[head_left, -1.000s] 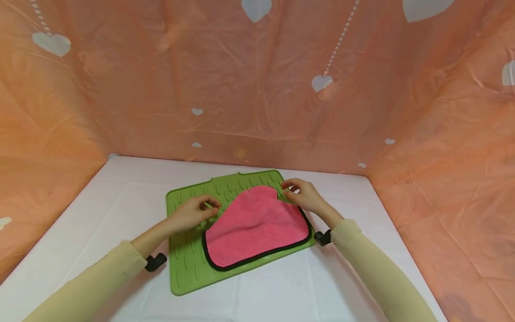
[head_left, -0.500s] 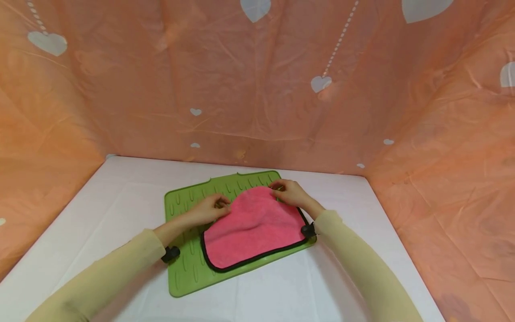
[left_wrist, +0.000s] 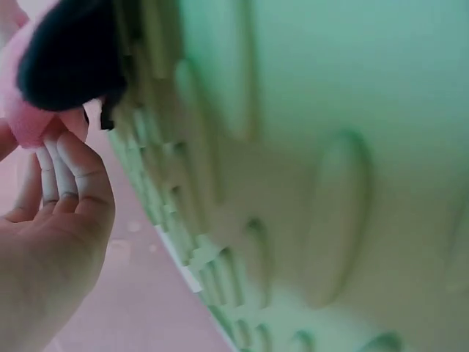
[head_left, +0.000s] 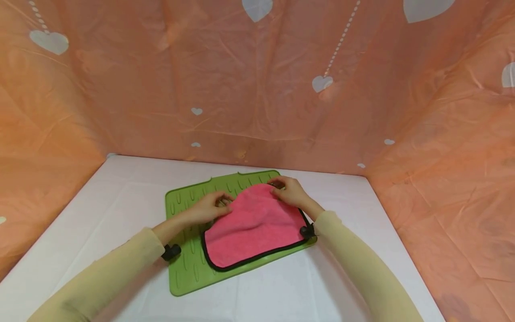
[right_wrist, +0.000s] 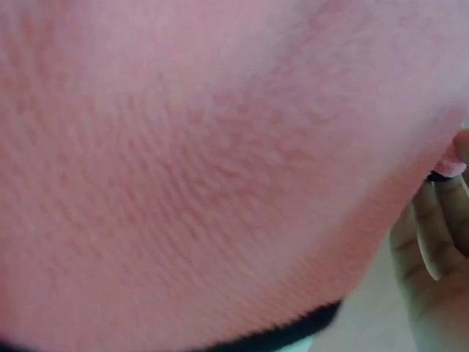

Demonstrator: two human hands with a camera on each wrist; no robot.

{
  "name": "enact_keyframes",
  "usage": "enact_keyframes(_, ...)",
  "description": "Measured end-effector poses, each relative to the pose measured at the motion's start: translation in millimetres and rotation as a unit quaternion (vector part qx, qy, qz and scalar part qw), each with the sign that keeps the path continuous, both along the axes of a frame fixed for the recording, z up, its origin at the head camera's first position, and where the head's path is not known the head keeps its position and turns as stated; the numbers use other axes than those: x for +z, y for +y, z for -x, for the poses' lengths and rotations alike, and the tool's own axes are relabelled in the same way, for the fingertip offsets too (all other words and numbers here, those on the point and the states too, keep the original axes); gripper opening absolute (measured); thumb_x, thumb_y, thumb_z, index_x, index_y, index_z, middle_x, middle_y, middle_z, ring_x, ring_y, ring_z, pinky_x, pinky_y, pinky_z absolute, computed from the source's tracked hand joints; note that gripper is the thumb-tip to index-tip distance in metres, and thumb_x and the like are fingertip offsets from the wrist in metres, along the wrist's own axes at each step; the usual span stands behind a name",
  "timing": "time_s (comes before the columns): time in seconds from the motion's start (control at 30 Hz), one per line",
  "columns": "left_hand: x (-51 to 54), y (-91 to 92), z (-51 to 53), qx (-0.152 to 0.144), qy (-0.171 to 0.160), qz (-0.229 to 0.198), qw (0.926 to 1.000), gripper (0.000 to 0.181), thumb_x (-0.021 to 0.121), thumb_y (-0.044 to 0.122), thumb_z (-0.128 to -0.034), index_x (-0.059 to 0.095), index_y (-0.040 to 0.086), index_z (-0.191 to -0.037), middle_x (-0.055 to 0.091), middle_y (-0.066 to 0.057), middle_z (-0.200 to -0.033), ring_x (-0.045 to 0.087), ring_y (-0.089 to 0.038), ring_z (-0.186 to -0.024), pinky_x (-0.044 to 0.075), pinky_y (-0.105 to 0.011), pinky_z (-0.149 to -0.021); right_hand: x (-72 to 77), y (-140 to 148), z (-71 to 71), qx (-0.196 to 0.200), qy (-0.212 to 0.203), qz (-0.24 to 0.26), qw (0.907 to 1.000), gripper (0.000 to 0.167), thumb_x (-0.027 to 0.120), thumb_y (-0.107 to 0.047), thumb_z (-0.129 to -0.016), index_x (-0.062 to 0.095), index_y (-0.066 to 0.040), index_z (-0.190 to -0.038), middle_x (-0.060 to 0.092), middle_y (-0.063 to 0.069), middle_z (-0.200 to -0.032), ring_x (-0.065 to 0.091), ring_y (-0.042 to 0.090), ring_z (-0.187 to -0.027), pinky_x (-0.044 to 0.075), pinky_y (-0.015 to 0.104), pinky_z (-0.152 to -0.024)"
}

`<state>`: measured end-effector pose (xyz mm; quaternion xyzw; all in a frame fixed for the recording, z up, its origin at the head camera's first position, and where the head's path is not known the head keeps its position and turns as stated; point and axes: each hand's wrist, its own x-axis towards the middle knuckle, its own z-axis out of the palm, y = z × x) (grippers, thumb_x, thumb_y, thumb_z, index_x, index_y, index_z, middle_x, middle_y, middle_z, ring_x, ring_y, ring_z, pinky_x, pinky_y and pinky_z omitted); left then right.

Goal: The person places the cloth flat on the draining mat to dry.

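A pink towel with black edging lies folded over a green ridged mat, its far edge slightly raised. My left hand pinches the towel's far left edge between thumb and fingers. In the left wrist view, the fingertips of that hand meet the pink fabric. At the far right edge, my right hand pinches the towel, thumb on top. The right wrist view is mostly filled by pink pile, with the gripping fingers at its right side.
The mat lies at an angle on a white-covered table. Orange sheeting with pale hearts encloses the back and both sides. A black wrist camera hangs beneath the left wrist, another beneath the right.
Both hands have moved inward to the towel; the left went right, the right went left. Each now pinches its far edge, which has lifted slightly. The mat has stayed in place.
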<state>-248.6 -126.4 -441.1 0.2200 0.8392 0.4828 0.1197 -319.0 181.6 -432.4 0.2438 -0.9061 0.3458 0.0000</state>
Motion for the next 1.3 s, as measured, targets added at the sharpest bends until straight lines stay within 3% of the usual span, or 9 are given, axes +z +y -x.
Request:
enact_keyframes(0.1, 7.8, -0.2, -4.8, -0.008, 0.027, -0.003, 0.9996, 0.032, 0.067, 0.014, -0.1008, 0.065, 0.001, -0.13, 0.066, -0.01, -0.105, 0.061, -0.017, -0.089, 0.053, -0.03, -0.065, 5.0, 2, -5.0, -0.001, 0.026, 0.019, 0.9995, 0.025, 0.071, -0.007, -0.095, 0.075, -0.002, -0.12, 0.076, 0.013, -0.107, 0.072, 0.028, -0.099, 0.057, 0.042, -0.089)
enact_keyframes(0.2, 15.3, 0.2, -12.2, -0.027, 0.084, 0.002, 0.9961, 0.026, 0.069, 0.013, -0.0998, 0.069, 0.005, -0.125, 0.067, -0.004, -0.102, 0.061, -0.016, -0.088, 0.053, -0.029, -0.066, 11.8, 5, -13.0, 0.007, 0.049, 0.041, 0.9979, 0.023, 0.073, -0.006, -0.095, 0.076, -0.003, -0.118, 0.076, 0.012, -0.105, 0.071, 0.027, -0.098, 0.058, 0.038, -0.083)
enact_keyframes(0.4, 22.4, 5.0, -31.8, -0.085, 0.197, 0.055, 0.9752, 0.02, 0.072, 0.011, -0.0981, 0.073, 0.009, -0.118, 0.065, 0.004, -0.1, 0.058, -0.009, -0.085, 0.053, -0.026, -0.071, 24.2, 17, -34.2, 0.045, 0.072, 0.044, 0.9954, 0.021, 0.075, -0.006, -0.095, 0.078, -0.005, -0.116, 0.073, 0.006, -0.103, 0.067, 0.021, -0.094, 0.057, 0.032, -0.077)
enact_keyframes(0.57, 17.5, 9.9, -46.1, -0.119, 0.223, 0.133, 0.9583, 0.02, 0.074, 0.015, -0.0977, 0.074, 0.015, -0.118, 0.06, 0.01, -0.097, 0.052, -0.004, -0.076, 0.05, -0.022, -0.065, 24.6, 29, -52.0, 0.087, 0.078, 0.018, 0.993, 0.022, 0.076, -0.005, -0.094, 0.078, -0.005, -0.116, 0.073, 0.004, -0.102, 0.067, 0.019, -0.094, 0.058, 0.035, -0.079)
enact_keyframes(0.8, 3.5, 11.6, -57.6, -0.146, 0.235, 0.177, 0.9444, 0.018, 0.074, 0.015, -0.0973, 0.075, 0.018, -0.115, 0.067, 0.008, -0.108, 0.061, -0.004, -0.092, 0.056, -0.026, -0.08, 14.5, 37, -69.5, 0.141, 0.055, -0.012, 0.9884, 0.021, 0.076, -0.006, -0.094, 0.078, -0.009, -0.114, 0.071, -0.002, -0.099, 0.058, 0.011, -0.082, 0.053, 0.029, -0.073)
enact_keyframes(0.93, -1.7, 10.7, -59.5, -0.149, 0.222, 0.184, 0.9458, 0.019, 0.074, 0.016, -0.0976, 0.075, 0.018, -0.117, 0.067, 0.009, -0.109, 0.059, -0.002, -0.091, 0.055, -0.026, -0.081, 9.0, 38, -70.2, 0.154, 0.063, -0.019, 0.9859, 0.022, 0.075, -0.007, -0.095, 0.078, -0.01, -0.116, 0.071, -0.003, -0.099, 0.055, 0.01, -0.081, 0.049, 0.028, -0.07)
enact_keyframes(1.1, 1.8, 9.1, -55.7, -0.144, 0.18, 0.134, 0.9637, 0.017, 0.073, 0.022, -0.0997, 0.075, 0.017, -0.116, 0.065, 0.009, -0.106, 0.056, -0.003, -0.087, 0.054, -0.025, -0.076, 11.2, 37, -67.7, 0.141, 0.075, 0.003, 0.9872, 0.027, 0.075, -0.006, -0.094, 0.076, -0.007, -0.121, 0.071, 0.004, -0.108, 0.063, 0.018, -0.09, 0.056, 0.034, -0.077)
enact_keyframes(1.2, 7.6, 7.8, -45.4, -0.125, 0.164, 0.089, 0.9744, 0.017, 0.071, 0.021, -0.1011, 0.075, 0.012, -0.115, 0.064, 0.007, -0.101, 0.056, -0.006, -0.086, 0.053, -0.026, -0.073, 13.2, 37, -63.8, 0.12, 0.069, 0.029, 0.99, 0.029, 0.075, -0.004, -0.094, 0.074, -0.002, -0.123, 0.072, 0.009, -0.113, 0.067, 0.024, -0.099, 0.059, 0.039, -0.082)
enact_keyframes(1.3, 9.6, 6.3, -28.6, -0.096, 0.171, 0.059, 0.9788, 0.016, 0.068, 0.012, -0.1012, 0.073, 0.005, -0.115, 0.066, 0.0, -0.101, 0.058, -0.01, -0.087, 0.054, -0.028, -0.073, 12.6, 38, -59.2, 0.095, 0.057, 0.049, 0.9927, 0.027, 0.072, -0.003, -0.096, 0.073, 0.0, -0.123, 0.072, 0.011, -0.115, 0.067, 0.027, -0.102, 0.058, 0.04, -0.083)
